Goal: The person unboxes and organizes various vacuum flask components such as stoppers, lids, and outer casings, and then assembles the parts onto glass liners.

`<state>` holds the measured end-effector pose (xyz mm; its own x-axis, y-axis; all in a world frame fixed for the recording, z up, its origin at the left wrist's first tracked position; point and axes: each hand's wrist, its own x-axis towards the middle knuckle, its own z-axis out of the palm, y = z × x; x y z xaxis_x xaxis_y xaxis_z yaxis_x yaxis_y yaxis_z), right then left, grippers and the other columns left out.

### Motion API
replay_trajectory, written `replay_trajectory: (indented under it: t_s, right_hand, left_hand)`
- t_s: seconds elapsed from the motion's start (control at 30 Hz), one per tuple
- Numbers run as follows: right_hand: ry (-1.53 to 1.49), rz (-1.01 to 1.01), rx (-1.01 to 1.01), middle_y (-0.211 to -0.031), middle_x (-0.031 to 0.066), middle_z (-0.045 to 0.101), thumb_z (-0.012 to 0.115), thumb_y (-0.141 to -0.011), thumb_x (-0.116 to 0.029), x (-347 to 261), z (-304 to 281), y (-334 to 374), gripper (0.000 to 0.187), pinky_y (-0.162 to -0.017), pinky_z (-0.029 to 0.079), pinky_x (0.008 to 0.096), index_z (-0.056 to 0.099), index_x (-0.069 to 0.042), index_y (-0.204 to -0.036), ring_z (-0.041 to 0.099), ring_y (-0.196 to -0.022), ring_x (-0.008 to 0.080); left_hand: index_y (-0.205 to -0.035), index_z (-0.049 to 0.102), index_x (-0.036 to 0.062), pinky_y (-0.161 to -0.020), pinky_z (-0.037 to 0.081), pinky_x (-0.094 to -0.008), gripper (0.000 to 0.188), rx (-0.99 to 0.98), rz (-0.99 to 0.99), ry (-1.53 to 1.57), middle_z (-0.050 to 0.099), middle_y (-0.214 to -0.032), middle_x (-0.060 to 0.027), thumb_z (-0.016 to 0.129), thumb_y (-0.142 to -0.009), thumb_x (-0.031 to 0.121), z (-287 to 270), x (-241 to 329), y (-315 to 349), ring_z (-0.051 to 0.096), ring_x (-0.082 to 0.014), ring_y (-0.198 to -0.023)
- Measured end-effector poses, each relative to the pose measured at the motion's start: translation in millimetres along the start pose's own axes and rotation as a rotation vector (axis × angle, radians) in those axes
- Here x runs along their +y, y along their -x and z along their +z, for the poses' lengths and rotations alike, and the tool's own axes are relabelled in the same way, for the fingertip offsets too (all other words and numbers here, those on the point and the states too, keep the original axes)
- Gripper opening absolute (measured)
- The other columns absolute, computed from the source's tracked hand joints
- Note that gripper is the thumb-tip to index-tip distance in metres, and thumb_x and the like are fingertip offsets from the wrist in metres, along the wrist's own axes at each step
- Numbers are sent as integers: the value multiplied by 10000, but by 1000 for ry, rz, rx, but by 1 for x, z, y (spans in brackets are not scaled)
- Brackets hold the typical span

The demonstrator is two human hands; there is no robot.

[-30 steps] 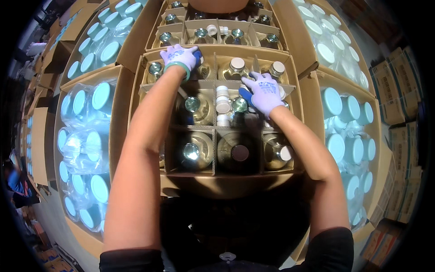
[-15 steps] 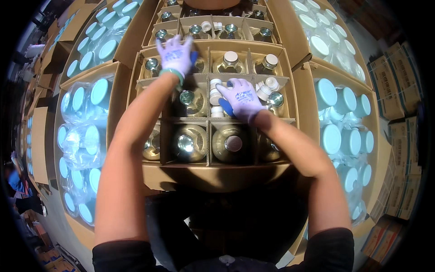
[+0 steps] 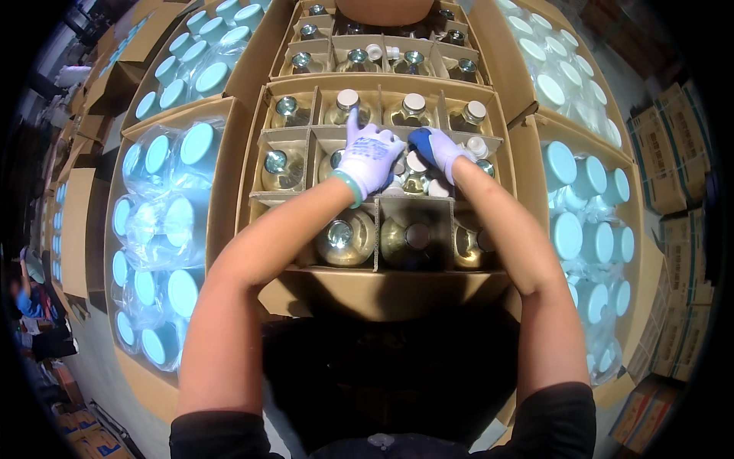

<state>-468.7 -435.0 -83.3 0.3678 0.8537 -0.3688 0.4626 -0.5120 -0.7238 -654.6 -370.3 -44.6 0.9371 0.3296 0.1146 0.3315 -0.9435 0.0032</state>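
My left hand (image 3: 371, 159), in a white glove with a blue palm, is over the middle row of a divided carton (image 3: 256, 183). One finger sticks up; the others curl down at loose white caps (image 3: 417, 162), their tips hidden. Close on its right, my right hand (image 3: 442, 149) is closed, blue fingertips bent in above the same caps; what it holds is hidden. Those caps lie heaped around a bottle neck. In the far row, a clear glass bottle (image 3: 348, 111) wears a white cap, as do the two bottles right of it. An uncapped bottle (image 3: 283, 167) stands at left.
Beyond is another divided carton (image 3: 367, 83) of bottles, with a large rounded brownish object (image 3: 386, 11) at its far side. Cartons of plastic-wrapped, light-blue-lidded containers flank me at left (image 3: 197, 145) and right (image 3: 566, 233). Stacked boxes (image 3: 665, 252) stand far right; a person (image 3: 30, 294) is far left.
My left hand has moved right and nearer from the far row, uncovering a white-capped bottle there. My right hand has shifted slightly up and right, its fingers curling in. The whole view has shifted.
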Motion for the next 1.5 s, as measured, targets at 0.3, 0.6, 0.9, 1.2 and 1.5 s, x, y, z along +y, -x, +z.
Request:
replay_trajectory:
  t_s: [0.3,0.6,0.9,1.2,1.5]
  right_hand:
    - [305,238,230,-1232,228,631,625,-824,-504,-51,47,0,543,-1062,379,421,680,-79,-1158,574,-1197,401]
    - [251,-593,251,-1114,173,633,666,-812,-241,-63,55,23,297,-965,435,423,699,-178,-1100,570,-1059,381]
    - [615,-757,259,-1314,171,534,500,-951,-402,-129,132,13,404,-1090,275,540,594,-104,-1207,427,-1293,379]
    - [252,-824,248,-1229,148,621,564,-904,-251,-67,78,9,345,-1012,411,452,612,-135,-1225,544,-1180,339]
    - [1121,-360,98,-1163,148,641,664,-743,-302,1,-19,77,522,-1027,397,463,601,-149,-1238,546,-1153,322]
  left_hand:
    - [-1190,662,229,-1042,301,-550,565,190,-878,-45,627,-1212,-98,721,-739,564,-20,-173,25,569,-321,-1145]
    - [-1151,704,256,-936,429,-494,406,-171,-744,-66,667,-1194,-115,447,-962,507,0,-212,-8,614,-333,-1115]
    - [-1092,709,74,-754,479,-380,471,55,-786,597,683,-885,-126,506,-974,482,70,-350,17,618,-218,-804]
    - [-1309,560,137,-945,460,-464,463,475,-584,-42,588,-1259,-167,591,-912,373,8,-166,-1,574,-358,-1111]
    - [-1145,693,207,-952,434,-432,358,-69,-269,461,701,-1059,-130,543,-902,423,20,-4,-39,607,-363,-1056]
